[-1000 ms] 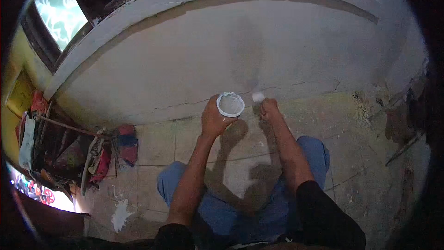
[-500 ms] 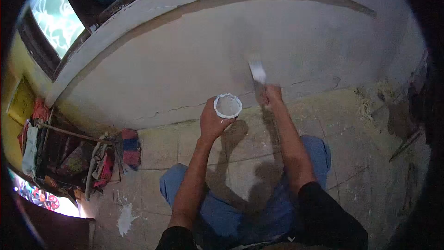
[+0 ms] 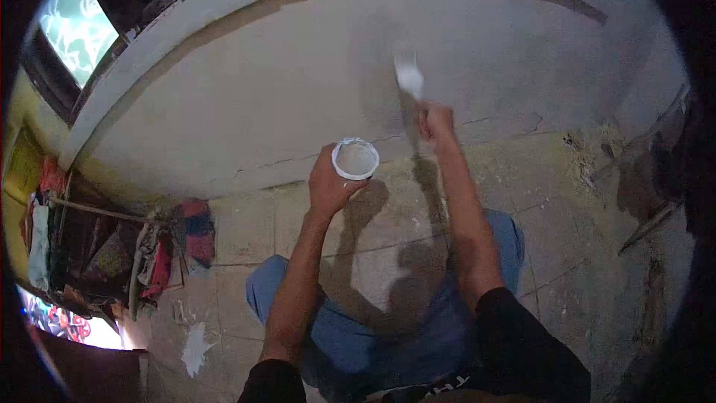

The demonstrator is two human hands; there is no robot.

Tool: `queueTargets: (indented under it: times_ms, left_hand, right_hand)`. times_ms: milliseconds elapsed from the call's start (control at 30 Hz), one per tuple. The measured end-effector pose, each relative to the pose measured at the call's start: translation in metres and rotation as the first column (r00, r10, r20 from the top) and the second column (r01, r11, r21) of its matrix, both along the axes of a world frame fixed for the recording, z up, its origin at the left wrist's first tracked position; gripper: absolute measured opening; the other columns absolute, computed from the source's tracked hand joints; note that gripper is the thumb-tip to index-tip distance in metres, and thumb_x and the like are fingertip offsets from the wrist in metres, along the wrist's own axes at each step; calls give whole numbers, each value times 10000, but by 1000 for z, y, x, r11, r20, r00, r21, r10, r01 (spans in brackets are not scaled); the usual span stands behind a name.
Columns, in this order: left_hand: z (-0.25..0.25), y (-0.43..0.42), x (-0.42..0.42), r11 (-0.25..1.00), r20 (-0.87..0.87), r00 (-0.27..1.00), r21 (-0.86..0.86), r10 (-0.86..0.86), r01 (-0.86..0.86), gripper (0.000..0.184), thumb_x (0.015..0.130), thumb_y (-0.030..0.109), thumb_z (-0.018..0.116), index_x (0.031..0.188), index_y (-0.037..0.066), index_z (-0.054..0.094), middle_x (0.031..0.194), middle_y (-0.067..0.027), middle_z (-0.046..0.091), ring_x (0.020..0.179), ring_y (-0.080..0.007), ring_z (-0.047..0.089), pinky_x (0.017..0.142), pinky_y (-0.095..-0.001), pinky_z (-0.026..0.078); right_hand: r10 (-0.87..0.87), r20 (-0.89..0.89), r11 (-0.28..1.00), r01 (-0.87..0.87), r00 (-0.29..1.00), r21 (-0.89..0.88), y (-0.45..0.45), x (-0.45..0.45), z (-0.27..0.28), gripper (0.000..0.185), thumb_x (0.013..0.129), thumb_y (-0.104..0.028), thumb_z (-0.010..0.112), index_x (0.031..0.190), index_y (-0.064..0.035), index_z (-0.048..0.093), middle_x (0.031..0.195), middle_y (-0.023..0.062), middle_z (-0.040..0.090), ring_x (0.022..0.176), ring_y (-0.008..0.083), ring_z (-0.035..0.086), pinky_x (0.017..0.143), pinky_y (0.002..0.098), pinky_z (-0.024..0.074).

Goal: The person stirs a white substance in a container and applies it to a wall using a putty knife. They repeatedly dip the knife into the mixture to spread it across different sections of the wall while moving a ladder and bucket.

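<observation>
A round white-rimmed container [image 3: 355, 159] with pale contents is gripped by my left hand [image 3: 326, 185], its opening facing up. My right hand [image 3: 435, 121] is closed around the handle of a brush [image 3: 409, 78] with a white, motion-blurred head. The brush head is at the pale wall [image 3: 298, 82], up and to the right of the container; whether it touches the surface is hard to tell. A thin crack runs along the lower wall, below the brush.
A cluttered rack [image 3: 112, 254] with cloths stands at the left. White splashed paint [image 3: 195, 348] marks the tiled floor [image 3: 242, 298] at lower left. My bent knees are on both sides of my arms. A window [image 3: 80, 26] is at upper left.
My right hand has moved up along the wall with the brush, from near the wall's base. My left hand still holds the container, slightly further left and higher in view.
</observation>
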State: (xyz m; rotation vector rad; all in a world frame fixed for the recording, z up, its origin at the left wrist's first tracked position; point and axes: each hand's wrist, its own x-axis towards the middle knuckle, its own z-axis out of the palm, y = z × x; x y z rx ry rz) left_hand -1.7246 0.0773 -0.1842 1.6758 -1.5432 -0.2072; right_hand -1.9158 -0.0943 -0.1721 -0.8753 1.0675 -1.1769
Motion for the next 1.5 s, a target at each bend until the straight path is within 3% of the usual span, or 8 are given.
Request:
queueTargets:
  times_ms: [167, 367, 467, 667, 1000, 1233, 1333, 1500]
  left_hand:
    - [3, 1, -1, 998, 22, 999, -37, 45, -44, 798, 512, 248, 899, 1187, 42, 526, 1115, -150, 616, 1056, -341, 595, 885, -421, 482]
    - [-4, -2, 7, 991, 58, 990, -54, 128, -125, 804, 525, 237, 893, 1210, 40, 521, 1133, -161, 607, 1081, -350, 581, 899, -429, 473]
    - [-2, -4, 13, 996, 107, 990, -11, 93, -93, 813, 549, 292, 889, 1216, 34, 501, 1123, -173, 600, 1073, -349, 589, 905, -439, 477]
    - [-5, -7, 17, 994, 93, 990, -40, 108, -105, 826, 560, 321, 888, 1222, 22, 497, 1127, -173, 602, 1070, -344, 594, 900, -445, 479]
    - [7, -3, 12, 991, 57, 990, -10, 132, -131, 838, 534, 300, 889, 1225, 18, 509, 1149, -164, 603, 1094, -330, 583, 926, -426, 468]
    - [9, -3, 8, 992, 11, 993, -39, 119, -118, 819, 533, 257, 895, 1219, 22, 516, 1152, -166, 600, 1085, -328, 585, 913, -432, 475]
    - [15, 1, 6, 990, 55, 990, -67, 129, -125, 831, 530, 267, 901, 1222, 24, 511, 1149, -163, 596, 1081, -330, 586, 908, -432, 477]
    - [15, -2, 4, 979, 33, 985, -116, 171, -167, 834, 527, 279, 906, 1218, 27, 511, 1145, -157, 592, 1060, -332, 595, 891, -429, 486]
  right_hand:
    - [127, -163, 966, -85, 979, 242, -12, 7, -153, 188, 891, -158, 552, 749, -35, 564, 561, 38, 495, 436, 125, 439, 360, 314, 303]
    - [-52, -42, 968, 40, 998, -249, 56, 16, 77, 195, 930, -197, 559, 925, -21, 645, 620, 12, 526, 477, 95, 454, 411, 279, 347]
    - [-72, -111, 966, 42, 991, -255, 47, 26, 60, 245, 933, -244, 579, 1000, -21, 655, 627, 7, 528, 477, 86, 450, 412, 269, 349]
    - [19, -65, 965, -2, 998, 263, 6, 30, -150, 224, 890, -139, 603, 765, 47, 602, 610, 86, 554, 478, 161, 485, 443, 356, 371]
    - [27, -94, 982, -43, 995, -183, 64, 37, 67, 219, 914, -210, 598, 937, -10, 683, 640, 19, 566, 470, 49, 431, 402, 237, 324]
    - [-145, -812, 936, -187, 566, -297, -14, 51, -248, 199, 857, -134, 588, 717, 2, 623, 598, 72, 555, 477, 177, 507, 427, 345, 371]
    - [-27, -401, 992, -26, 916, -125, 29, 51, -80, 183, 886, -130, 574, 812, 23, 640, 608, 59, 546, 476, 144, 475, 421, 317, 362]
    - [15, -20, 969, -20, 1000, -246, 62, 30, 59, 221, 921, -172, 569, 971, 26, 655, 617, 40, 537, 469, 95, 447, 409, 281, 343]
